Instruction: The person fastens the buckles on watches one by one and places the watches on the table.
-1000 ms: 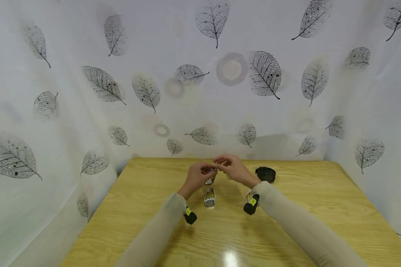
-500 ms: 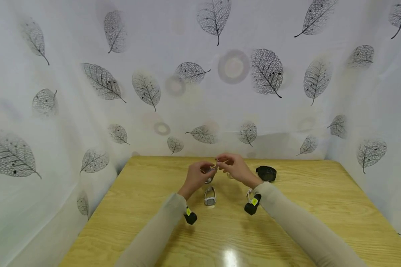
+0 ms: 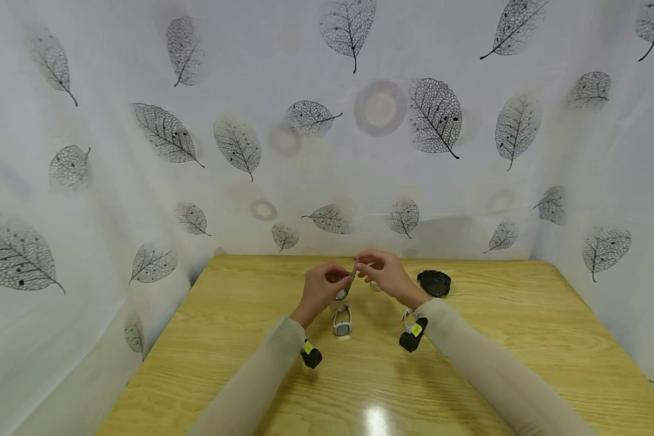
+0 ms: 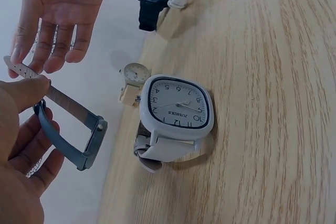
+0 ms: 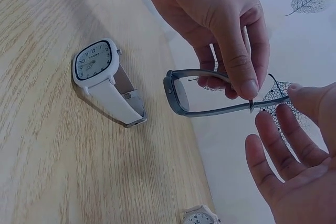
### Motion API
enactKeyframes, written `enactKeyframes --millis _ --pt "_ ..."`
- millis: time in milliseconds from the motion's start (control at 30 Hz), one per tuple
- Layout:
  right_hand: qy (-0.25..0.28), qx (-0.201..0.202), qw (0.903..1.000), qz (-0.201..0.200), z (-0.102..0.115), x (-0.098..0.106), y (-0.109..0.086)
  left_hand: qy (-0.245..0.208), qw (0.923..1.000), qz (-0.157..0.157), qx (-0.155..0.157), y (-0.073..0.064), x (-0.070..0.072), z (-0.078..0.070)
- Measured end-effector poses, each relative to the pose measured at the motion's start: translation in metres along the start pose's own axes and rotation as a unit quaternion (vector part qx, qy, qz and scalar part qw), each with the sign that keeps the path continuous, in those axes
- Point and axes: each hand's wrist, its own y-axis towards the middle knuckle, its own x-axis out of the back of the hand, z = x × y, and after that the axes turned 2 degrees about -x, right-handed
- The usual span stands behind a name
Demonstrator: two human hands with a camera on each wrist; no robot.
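A grey-blue wristwatch hangs in the air between my hands, its strap joined in a loop. My left hand pinches the strap at the buckle, thumb on top in the left wrist view. My right hand pinches the strap's free end, which has holes in it; the other fingers stay spread. In the right wrist view the watch case is edge-on, so its face is mostly hidden. Below the hands, a white square watch with a buckled strap lies on the table.
A small pale round watch lies on the wooden table behind the white one. A bulky black watch is at the back right. Leaf-print curtain surrounds the table's back and sides.
My right hand has shifted slightly right and away from the left hand, and more of the strap end shows between them. The left hand has hardly moved.
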Motion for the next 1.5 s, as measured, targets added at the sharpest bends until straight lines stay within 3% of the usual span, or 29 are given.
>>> enactKeyframes --millis 467,800,1167,1500 --pt "0.007 -0.003 1.0000 -0.003 0.002 0.002 -0.002 -0.025 0.9991 0.012 -0.031 -0.001 -0.001 -0.001" --pt "0.002 -0.004 1.0000 -0.002 0.003 0.001 -0.004 -0.011 0.9985 0.022 -0.049 0.000 -0.001 -0.001" --pt "0.009 0.001 1.0000 0.000 -0.006 -0.001 -0.003 -0.053 0.9982 0.023 -0.011 0.000 -0.001 -0.006" --pt "0.010 0.003 0.9999 0.001 -0.008 -0.001 -0.004 -0.067 0.9970 0.040 -0.004 -0.002 0.001 -0.004"
